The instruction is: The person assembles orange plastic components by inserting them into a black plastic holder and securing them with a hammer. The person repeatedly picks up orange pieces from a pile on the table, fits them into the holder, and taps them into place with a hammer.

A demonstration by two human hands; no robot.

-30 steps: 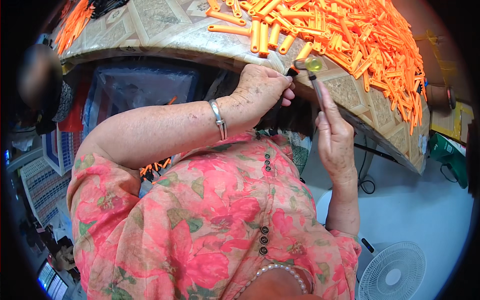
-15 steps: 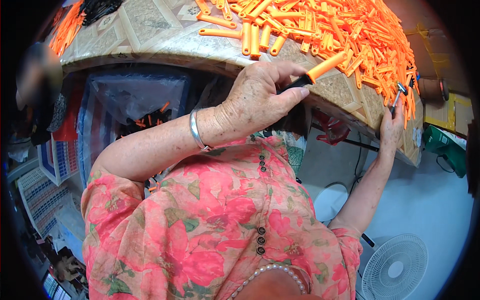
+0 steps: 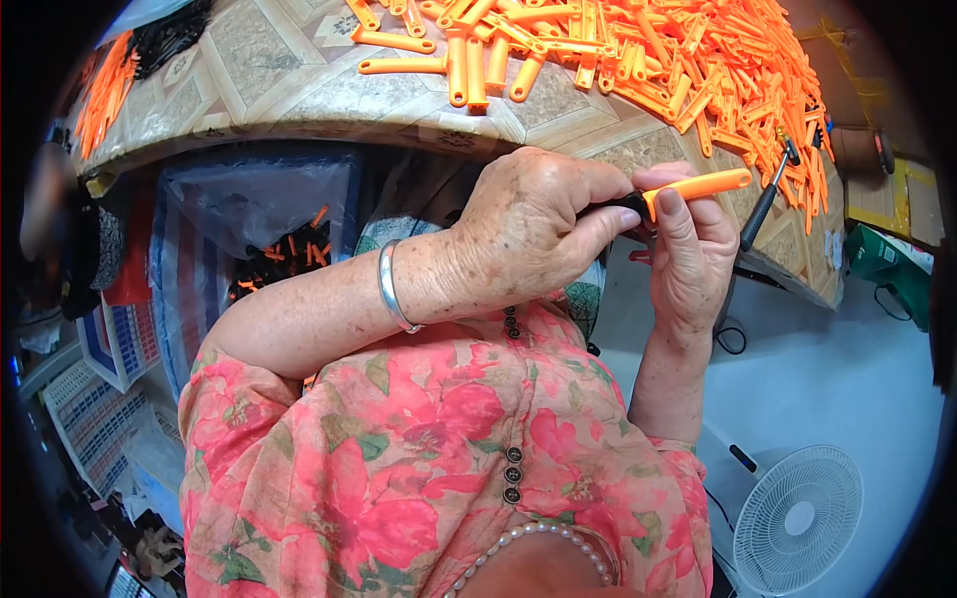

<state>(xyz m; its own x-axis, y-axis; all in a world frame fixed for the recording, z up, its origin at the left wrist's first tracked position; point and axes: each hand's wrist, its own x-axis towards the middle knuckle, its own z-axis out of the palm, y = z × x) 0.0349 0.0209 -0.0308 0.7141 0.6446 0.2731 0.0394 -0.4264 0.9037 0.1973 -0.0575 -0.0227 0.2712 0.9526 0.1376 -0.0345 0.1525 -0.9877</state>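
Observation:
In front of my chest, by the table's edge, my left hand point(image 3: 558, 219) is closed around the black end of an orange plastic handle point(image 3: 713, 184). My right hand point(image 3: 691, 234) pinches the orange part, thumb on its near side, close to where black meets orange. The fingers of both hands nearly touch and cover much of that joint. A small hammer point(image 3: 763, 211) with a dark grip lies across the table's right edge, just beyond my right hand. Loose orange handles point(image 3: 638, 50) are heaped on the far side of the table.
The table point(image 3: 289, 85) has a patterned, plastic-covered top with a curved edge. Below it at the left stands a lined blue bin point(image 3: 199, 249) holding black-and-orange pieces point(image 3: 289, 254). More orange pieces point(image 3: 105, 95) lie far left. A white fan point(image 3: 797, 518) stands at the lower right.
My right hand has let go of the hammer, leaving it at the table's edge, and has come left to grip the orange handle. The handle has turned closer to level.

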